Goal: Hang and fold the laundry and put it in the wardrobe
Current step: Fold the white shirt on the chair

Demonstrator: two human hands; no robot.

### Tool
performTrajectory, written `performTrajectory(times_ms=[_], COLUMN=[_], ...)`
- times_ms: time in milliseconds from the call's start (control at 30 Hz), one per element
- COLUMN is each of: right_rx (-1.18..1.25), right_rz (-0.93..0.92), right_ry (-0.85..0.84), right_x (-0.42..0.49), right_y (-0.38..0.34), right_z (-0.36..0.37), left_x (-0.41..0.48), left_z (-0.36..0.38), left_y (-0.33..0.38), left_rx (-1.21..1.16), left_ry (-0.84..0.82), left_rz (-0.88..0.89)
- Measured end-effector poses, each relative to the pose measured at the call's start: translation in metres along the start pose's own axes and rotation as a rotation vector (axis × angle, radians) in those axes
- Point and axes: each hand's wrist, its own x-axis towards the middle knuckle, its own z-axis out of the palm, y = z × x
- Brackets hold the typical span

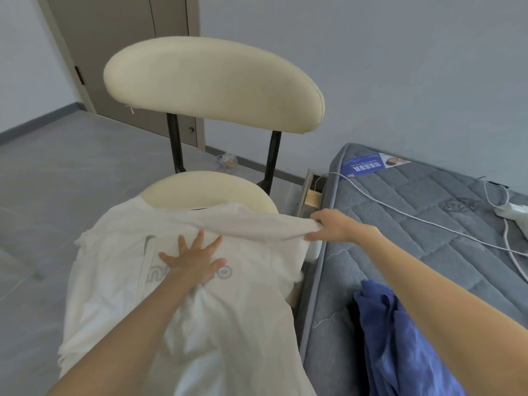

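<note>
Pressing flat with spread fingers, the left hand (194, 262) pins the white shirt (237, 298) on the chair (211, 81); the right hand (333, 225) pinches its sleeve.

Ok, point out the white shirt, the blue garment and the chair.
white shirt (245, 324), head view, lower front fabric.
blue garment (394, 352), head view, crumpled middle.
chair (214, 81), head view, middle of backrest.

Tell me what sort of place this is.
Most likely a bedroom in a home. A bare quilted mattress lies at the right with a blue garment on it, a white T-shirt is spread over a cream chair, and a grey-brown door stands behind.
</note>
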Motion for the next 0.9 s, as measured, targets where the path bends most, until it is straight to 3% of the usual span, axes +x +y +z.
performTrajectory(times_ms=[100,233,300,400,433,567,800,900], right_rx=[0.156,0.205,0.439,0.993,1.04,0.761,0.437,0.425], right_rz=[0.001,0.065,0.127,0.207,0.213,0.203,0.149,0.025], right_ry=[0.17,0.157,-0.024,-0.465,-0.503,-0.283,-0.323,-0.175], right_x=[-0.004,-0.001,0.001,0.002,0.004,0.007,-0.02,-0.028], right_y=[-0.014,-0.06,-0.092,-0.137,-0.145,-0.146,-0.115,-0.11], right_z=[-0.008,-0.024,-0.026,-0.016,-0.009,0.017,0.054,0.068], left_x=[0.0,-0.003,-0.007,-0.017,-0.021,-0.037,-0.047,-0.049], left_z=[-0.002,-0.007,-0.008,-0.01,-0.011,-0.019,-0.004,0.003], left_y=[0.0,-0.01,-0.019,-0.03,-0.035,-0.045,-0.028,-0.023], left_rx=[0.007,-0.022,-0.082,-0.243,-0.303,-0.373,-0.529,-0.391], left_ry=[-0.01,-0.005,0.004,0.109,0.156,0.208,0.155,0.169], left_rz=[0.005,0.058,0.092,0.174,0.19,0.146,-0.084,-0.216])
